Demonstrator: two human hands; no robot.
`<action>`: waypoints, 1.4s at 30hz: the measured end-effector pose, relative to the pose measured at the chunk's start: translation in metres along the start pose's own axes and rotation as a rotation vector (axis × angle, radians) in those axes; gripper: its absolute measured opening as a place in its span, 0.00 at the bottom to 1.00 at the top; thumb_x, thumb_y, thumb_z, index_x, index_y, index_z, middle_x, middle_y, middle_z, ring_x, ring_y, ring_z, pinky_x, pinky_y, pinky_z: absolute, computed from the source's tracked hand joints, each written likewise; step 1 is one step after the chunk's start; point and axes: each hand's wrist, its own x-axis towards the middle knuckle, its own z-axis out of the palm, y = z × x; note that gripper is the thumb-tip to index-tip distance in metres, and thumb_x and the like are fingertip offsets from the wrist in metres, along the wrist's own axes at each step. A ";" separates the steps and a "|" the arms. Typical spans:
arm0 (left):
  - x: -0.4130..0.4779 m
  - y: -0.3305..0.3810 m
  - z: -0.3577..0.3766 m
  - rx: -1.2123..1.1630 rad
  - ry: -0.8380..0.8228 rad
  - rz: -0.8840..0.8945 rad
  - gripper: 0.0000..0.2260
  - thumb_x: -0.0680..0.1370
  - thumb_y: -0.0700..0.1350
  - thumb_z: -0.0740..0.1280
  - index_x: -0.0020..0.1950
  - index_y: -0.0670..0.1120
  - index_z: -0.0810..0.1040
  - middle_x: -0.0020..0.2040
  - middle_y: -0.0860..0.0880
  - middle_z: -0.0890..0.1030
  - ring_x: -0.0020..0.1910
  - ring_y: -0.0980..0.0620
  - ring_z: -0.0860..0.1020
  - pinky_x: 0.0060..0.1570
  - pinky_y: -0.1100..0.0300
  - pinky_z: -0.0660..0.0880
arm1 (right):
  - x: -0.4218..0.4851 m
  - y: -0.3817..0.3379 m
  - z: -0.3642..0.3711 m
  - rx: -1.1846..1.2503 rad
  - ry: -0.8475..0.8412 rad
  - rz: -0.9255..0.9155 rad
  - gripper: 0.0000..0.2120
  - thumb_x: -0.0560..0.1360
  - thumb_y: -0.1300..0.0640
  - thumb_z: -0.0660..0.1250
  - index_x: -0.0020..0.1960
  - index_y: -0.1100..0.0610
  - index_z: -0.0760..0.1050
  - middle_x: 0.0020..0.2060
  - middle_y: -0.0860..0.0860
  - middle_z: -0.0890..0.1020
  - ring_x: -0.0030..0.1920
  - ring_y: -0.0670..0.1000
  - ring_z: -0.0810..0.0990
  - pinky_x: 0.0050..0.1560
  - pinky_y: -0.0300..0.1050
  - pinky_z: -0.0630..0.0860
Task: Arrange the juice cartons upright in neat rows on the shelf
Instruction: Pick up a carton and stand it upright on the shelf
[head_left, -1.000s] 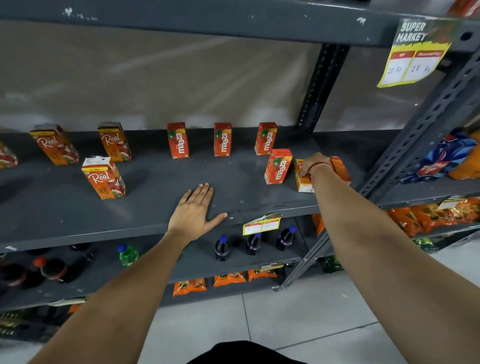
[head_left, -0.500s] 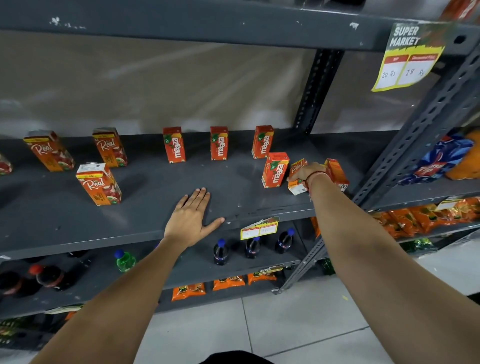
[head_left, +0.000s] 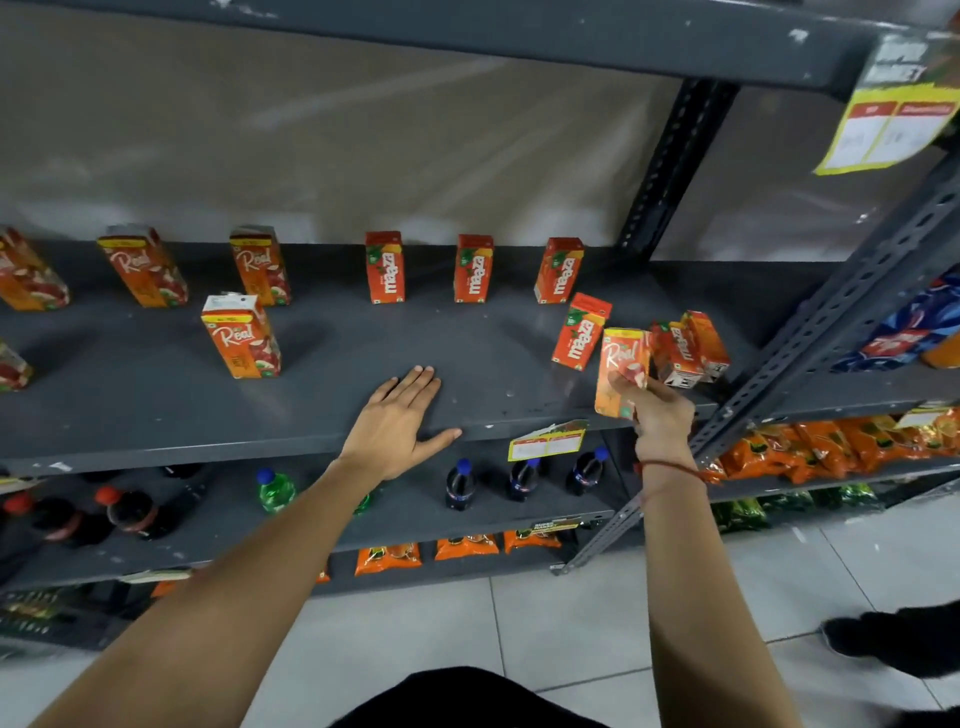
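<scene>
My right hand (head_left: 658, 410) grips an orange Real juice carton (head_left: 621, 364), lifted upright above the front right of the grey shelf (head_left: 156, 405). Behind it two Maaza cartons (head_left: 688, 351) lean together at the right end. A fourth Maaza carton (head_left: 581, 332) stands tilted just left of the held one. Three Maaza cartons (head_left: 474, 268) stand in a back row. Real cartons stand at the back left (head_left: 143, 265), with one more (head_left: 241, 335) nearer the front. My left hand (head_left: 397, 421) lies flat and open on the shelf's front edge.
A slanted metal upright (head_left: 831, 322) bounds the shelf on the right. A price tag (head_left: 545, 441) hangs from the shelf edge. Dark soda bottles (head_left: 460, 486) stand on the shelf below, with orange snack packs (head_left: 831, 441) to the right. A yellow sign (head_left: 893, 124) hangs above.
My right hand has picked up a Real carton from the right end of the shelf and drawn it forward and up. My left hand has stayed flat on the shelf.
</scene>
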 end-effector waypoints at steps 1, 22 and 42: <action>-0.008 -0.005 -0.001 -0.009 0.013 -0.001 0.39 0.73 0.68 0.45 0.74 0.43 0.59 0.75 0.45 0.60 0.74 0.51 0.56 0.72 0.55 0.49 | -0.003 0.008 0.003 0.050 -0.020 0.016 0.14 0.68 0.58 0.76 0.53 0.56 0.80 0.35 0.49 0.77 0.30 0.44 0.69 0.28 0.31 0.65; -0.175 -0.178 -0.047 -0.042 0.149 -0.427 0.33 0.77 0.63 0.48 0.66 0.38 0.71 0.67 0.41 0.73 0.68 0.45 0.69 0.67 0.48 0.63 | -0.196 0.072 0.244 0.007 -0.788 -0.191 0.08 0.69 0.62 0.75 0.43 0.52 0.79 0.43 0.51 0.83 0.45 0.47 0.81 0.53 0.46 0.77; -0.180 -0.195 -0.043 -0.033 0.159 -0.404 0.29 0.77 0.59 0.53 0.68 0.38 0.69 0.68 0.40 0.72 0.68 0.44 0.69 0.68 0.46 0.63 | -0.243 0.085 0.385 -0.624 -0.840 -0.695 0.19 0.72 0.59 0.72 0.60 0.64 0.75 0.59 0.60 0.81 0.62 0.58 0.78 0.65 0.53 0.73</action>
